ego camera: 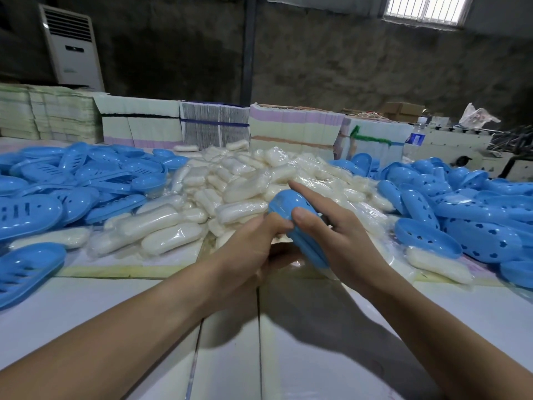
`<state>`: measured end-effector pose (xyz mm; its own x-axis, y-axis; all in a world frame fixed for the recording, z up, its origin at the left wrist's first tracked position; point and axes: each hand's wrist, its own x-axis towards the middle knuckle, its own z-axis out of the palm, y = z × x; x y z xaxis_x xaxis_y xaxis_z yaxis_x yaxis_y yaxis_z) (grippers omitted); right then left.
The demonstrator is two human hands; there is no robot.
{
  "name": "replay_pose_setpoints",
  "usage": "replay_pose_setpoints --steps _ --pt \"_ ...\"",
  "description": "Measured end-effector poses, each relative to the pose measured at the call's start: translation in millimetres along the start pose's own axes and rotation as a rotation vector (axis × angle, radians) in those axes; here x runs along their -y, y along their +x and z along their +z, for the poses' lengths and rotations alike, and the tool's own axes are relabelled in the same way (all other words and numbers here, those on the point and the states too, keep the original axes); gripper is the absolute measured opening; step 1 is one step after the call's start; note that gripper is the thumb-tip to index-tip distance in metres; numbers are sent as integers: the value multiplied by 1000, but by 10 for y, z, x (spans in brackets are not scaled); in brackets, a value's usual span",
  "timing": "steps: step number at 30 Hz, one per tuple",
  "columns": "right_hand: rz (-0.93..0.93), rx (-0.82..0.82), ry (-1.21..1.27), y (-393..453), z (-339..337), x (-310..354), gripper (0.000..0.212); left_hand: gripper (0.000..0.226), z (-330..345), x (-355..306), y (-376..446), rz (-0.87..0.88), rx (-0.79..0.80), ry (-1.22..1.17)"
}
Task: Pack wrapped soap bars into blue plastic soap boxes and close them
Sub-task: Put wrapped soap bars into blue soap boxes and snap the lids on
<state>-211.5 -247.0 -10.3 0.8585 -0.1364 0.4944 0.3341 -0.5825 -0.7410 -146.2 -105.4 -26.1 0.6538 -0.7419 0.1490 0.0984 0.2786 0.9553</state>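
Head view: held above the white tabletop point(115, 301), in the middle, one blue soap box point(300, 223), tilted, its far end up and its near end down. Left hand point(253, 246) under and beside the box, fingers curled round its lower left side, thumb pressed against its edge. Right hand point(331, 229) on top of the box, thumb pressed on the blue shell, index finger stretched straight forward over it, other fingers bent round the right side. Not possible to tell if a soap bar already inside, or if the two halves fully closed. Just behind the hands, a big heap of wrapped soap bars point(230, 180), white in clear film. At left, a pile of blue slotted lids point(72, 180); at right, a pile of blue box halves point(461, 203) with small holes. Behind, along the far edge, stacks of flat cartons point(138, 122), and a white air conditioner point(72, 47) against the dark wall.
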Motion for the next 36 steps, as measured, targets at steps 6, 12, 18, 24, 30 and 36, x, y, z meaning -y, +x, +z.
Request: replay_pose_setpoints --steps 6,12,18,24,30,36 --pt "15 -10 36 -5 11 14 49 51 -9 31 2 67 -24 50" --pt "19 -39 48 -3 10 1 47 48 16 54 1 50 -41 113" --pt "41 -11 111 3 0 -20 44 50 50 59 -18 38 -73 117" --pt "27 -11 89 13 -2 7 47 51 10 8 -24 58 -37 105" --pt "22 25 100 -2 -21 -13 47 41 18 -27 -60 46 -28 90" --pt "28 -10 69 1 21 -22 48 33 41 -23 -46 29 -67 92"
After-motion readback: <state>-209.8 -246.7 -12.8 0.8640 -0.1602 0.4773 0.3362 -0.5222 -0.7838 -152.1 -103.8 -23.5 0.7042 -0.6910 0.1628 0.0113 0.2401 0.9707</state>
